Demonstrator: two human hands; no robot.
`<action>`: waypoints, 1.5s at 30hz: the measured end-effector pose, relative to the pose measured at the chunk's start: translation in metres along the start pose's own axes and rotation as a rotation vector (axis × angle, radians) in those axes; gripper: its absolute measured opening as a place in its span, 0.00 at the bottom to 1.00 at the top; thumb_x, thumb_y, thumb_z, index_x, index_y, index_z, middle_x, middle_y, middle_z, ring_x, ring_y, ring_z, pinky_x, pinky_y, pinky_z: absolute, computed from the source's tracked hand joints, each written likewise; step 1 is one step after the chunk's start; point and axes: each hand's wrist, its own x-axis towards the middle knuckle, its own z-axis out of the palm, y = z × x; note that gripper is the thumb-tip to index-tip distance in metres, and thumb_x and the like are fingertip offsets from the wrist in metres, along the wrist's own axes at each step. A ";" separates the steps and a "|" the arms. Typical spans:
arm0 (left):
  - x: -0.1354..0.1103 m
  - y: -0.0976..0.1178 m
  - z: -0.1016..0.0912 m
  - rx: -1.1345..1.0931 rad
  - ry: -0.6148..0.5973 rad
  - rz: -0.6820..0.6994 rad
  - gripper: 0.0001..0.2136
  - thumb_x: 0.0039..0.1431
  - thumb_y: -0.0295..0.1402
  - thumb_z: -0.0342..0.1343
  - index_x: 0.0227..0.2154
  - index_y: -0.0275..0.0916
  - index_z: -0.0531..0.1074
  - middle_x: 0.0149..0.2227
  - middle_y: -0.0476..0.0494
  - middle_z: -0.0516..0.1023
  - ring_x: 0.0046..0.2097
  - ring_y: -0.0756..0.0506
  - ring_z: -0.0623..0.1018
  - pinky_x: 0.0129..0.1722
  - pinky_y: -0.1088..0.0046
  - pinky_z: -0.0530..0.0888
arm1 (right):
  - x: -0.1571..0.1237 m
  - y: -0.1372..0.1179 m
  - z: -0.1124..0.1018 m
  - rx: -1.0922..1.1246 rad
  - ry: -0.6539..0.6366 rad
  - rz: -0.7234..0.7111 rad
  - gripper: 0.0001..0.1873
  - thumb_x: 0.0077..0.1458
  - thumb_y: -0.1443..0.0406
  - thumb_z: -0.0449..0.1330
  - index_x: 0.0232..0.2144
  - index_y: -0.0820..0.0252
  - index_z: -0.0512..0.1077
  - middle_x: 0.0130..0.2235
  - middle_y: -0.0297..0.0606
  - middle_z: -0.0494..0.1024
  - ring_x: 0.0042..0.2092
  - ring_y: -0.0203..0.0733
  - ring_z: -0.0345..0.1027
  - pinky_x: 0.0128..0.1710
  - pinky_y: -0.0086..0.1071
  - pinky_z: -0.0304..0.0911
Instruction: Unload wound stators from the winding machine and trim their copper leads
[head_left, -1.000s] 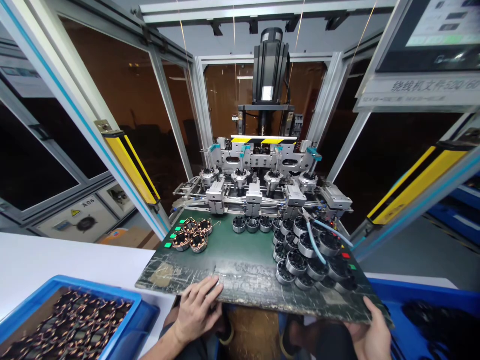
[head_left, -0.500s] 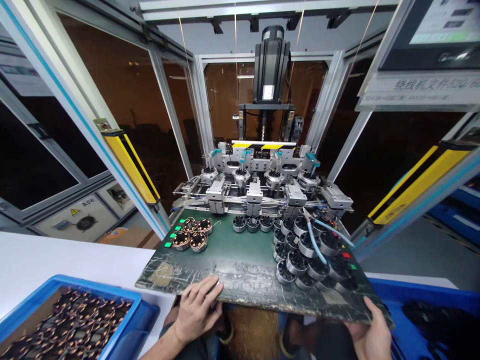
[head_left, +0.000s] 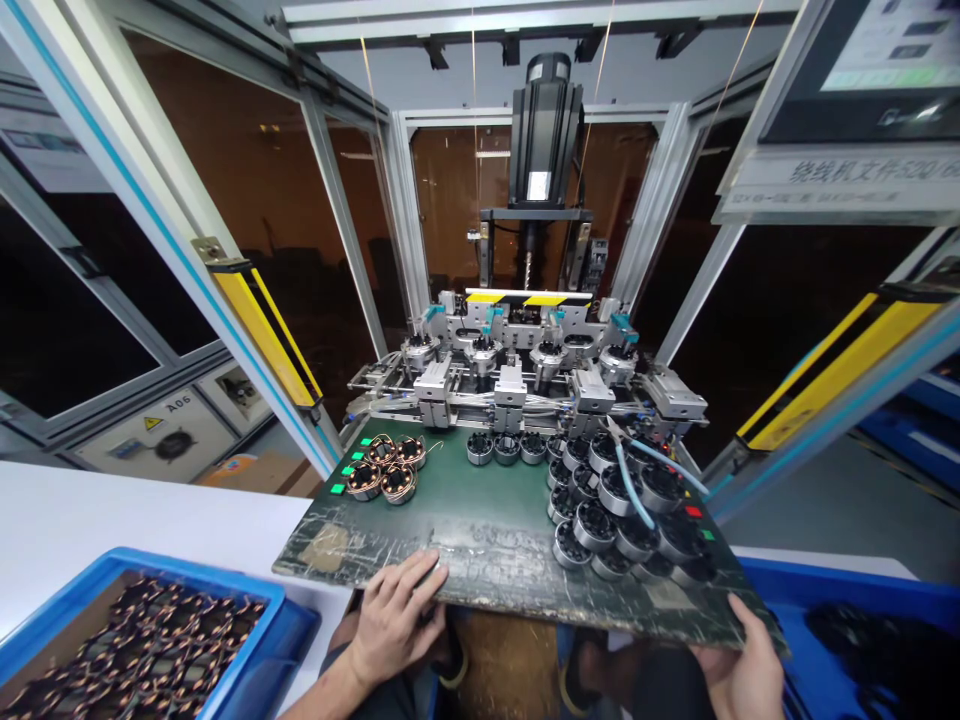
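Note:
My left hand [head_left: 401, 610] lies on the front edge of the green work board [head_left: 480, 520], its fingers stretched over the worn top. At the board's right front corner, my right hand [head_left: 742, 665] holds the edge, thumb on top and the other fingers hidden beneath. Several copper-wound stators [head_left: 398, 484] sit at the board's left. Bare stators [head_left: 594, 524] with black insulators and silver rims are grouped on the right, some stacked, with a short row at the back. Pliers with light-blue handles [head_left: 634, 485] lie across that stack.
Behind the board stands a winding machine [head_left: 510, 395] with stators on its stations and a black motor [head_left: 547, 130] above. Yellow bars [head_left: 264, 330] flank the opening. A blue bin [head_left: 281, 625] of wound stators is at left; another blue bin [head_left: 885, 600] holds dark parts at right.
The view has shifted very slightly. Both hands and the parts on the board stay where they were.

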 end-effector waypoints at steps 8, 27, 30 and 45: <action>-0.001 0.000 0.000 -0.004 0.008 0.008 0.17 0.73 0.39 0.66 0.61 0.45 0.82 0.58 0.41 0.89 0.58 0.39 0.84 0.59 0.58 0.70 | 0.003 0.002 -0.004 0.025 -0.008 0.003 0.35 0.43 0.54 0.80 0.54 0.54 0.84 0.42 0.31 0.91 0.37 0.48 0.85 0.47 0.44 0.84; -0.006 -0.002 0.003 0.003 -0.002 0.007 0.18 0.72 0.40 0.67 0.62 0.47 0.81 0.59 0.41 0.89 0.59 0.38 0.84 0.58 0.56 0.70 | -0.001 -0.001 0.001 0.054 -0.002 0.028 0.31 0.44 0.55 0.79 0.52 0.55 0.85 0.41 0.30 0.91 0.34 0.46 0.84 0.49 0.45 0.84; -0.006 -0.002 0.003 0.004 -0.004 0.006 0.19 0.72 0.40 0.67 0.62 0.47 0.81 0.58 0.42 0.89 0.59 0.38 0.85 0.58 0.56 0.70 | -0.001 0.000 0.000 0.046 -0.015 0.026 0.31 0.45 0.54 0.79 0.52 0.55 0.85 0.42 0.31 0.91 0.35 0.47 0.84 0.49 0.46 0.84; -0.002 0.000 0.000 0.003 0.003 0.008 0.18 0.73 0.40 0.66 0.62 0.47 0.81 0.58 0.42 0.89 0.58 0.39 0.85 0.58 0.57 0.71 | 0.002 0.002 0.000 0.006 0.020 -0.003 0.34 0.43 0.54 0.78 0.54 0.55 0.83 0.39 0.31 0.90 0.37 0.51 0.85 0.48 0.47 0.84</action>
